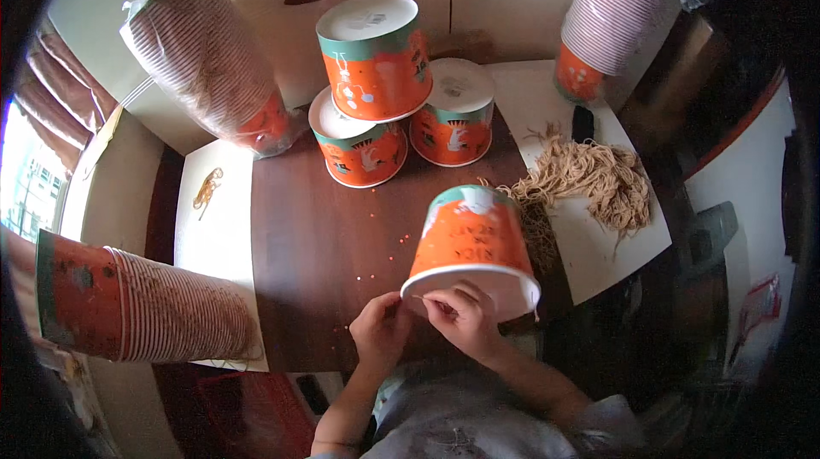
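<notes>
So, biggest stuff first: the dark brown wooden desk point(316, 245) has four tall nested stacks of orange paper buckets around it. One wrapped in clear plastic leans at the far left corner point(205, 58), another wrapped one stands at the far right corner point(611, 15), and a long one lies on its side off the near left edge point(137, 305). That's three, actually; I can't make out a fourth, so call it three stacks.

Next down, the single orange-and-green paper buckets with white bases. Three sit upside down in a little pyramid at the far edge of the desk: one on top point(376, 53), and two under it, left point(354, 143) and right point(453, 117). Going by that, I'd guess those three are finished. A fourth bucket point(474, 250) is tipped on its side near the near edge, open mouth facing the person, and that's the one being worked on.

Then a tangled heap of tan string point(589, 181) on a white sheet by the right edge, plenty left by the look of it, plus a small loose bit of string point(207, 188) on the white sheet at the left.

Hands: the left hand point(382, 329) and right hand point(461, 314) are both at the bucket's rim, fingers pinched together on what looks like a thin strand there. So by my count three done, one in progress, loads to go.
</notes>
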### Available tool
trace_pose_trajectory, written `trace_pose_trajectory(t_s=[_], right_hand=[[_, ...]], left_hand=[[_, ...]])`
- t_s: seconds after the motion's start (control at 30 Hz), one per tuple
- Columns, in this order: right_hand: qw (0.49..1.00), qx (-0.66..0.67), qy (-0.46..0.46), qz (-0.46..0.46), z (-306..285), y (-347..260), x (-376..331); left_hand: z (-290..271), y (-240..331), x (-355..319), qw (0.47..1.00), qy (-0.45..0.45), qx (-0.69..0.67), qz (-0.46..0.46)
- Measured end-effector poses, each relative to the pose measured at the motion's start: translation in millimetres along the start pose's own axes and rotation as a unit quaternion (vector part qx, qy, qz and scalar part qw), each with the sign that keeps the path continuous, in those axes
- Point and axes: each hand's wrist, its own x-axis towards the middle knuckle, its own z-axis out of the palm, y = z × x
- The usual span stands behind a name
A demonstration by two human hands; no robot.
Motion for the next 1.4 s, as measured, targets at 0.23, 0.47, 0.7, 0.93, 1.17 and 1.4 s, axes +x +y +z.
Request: trace_pose_trajectory(t_s=[0.23, 0.47, 0.7, 0.93, 1.17, 1.4], right_hand=[[0.996, -0.054, 0.021, -0.061, 15, 6, 3], [0.996, -0.067, 0.019, -0.053, 21, 10, 6], [0.995, -0.085, 0.017, -0.055, 23, 10, 5], [0.994, -0.091, 0.020, -0.061, 23, 6, 7], [0.993, -0.089, 0.006, -0.074, 21, 5, 6], [0.990, -0.118, -0.025, -0.079, 19, 1, 4]], left_hand=[[1, -1, -3, 0.991, 0.032, -0.096, -0.088], [1, 1, -4, 0.992, 0.031, -0.096, -0.081], [1, 0, -5, 0.986, 0.031, -0.127, -0.104], [2, -7, -4, 0.985, 0.019, -0.157, -0.070], [2, -4, -4, 0.974, 0.011, -0.201, -0.107], [-6, -9, -5, 0.999, -0.010, -0.029, -0.044]])
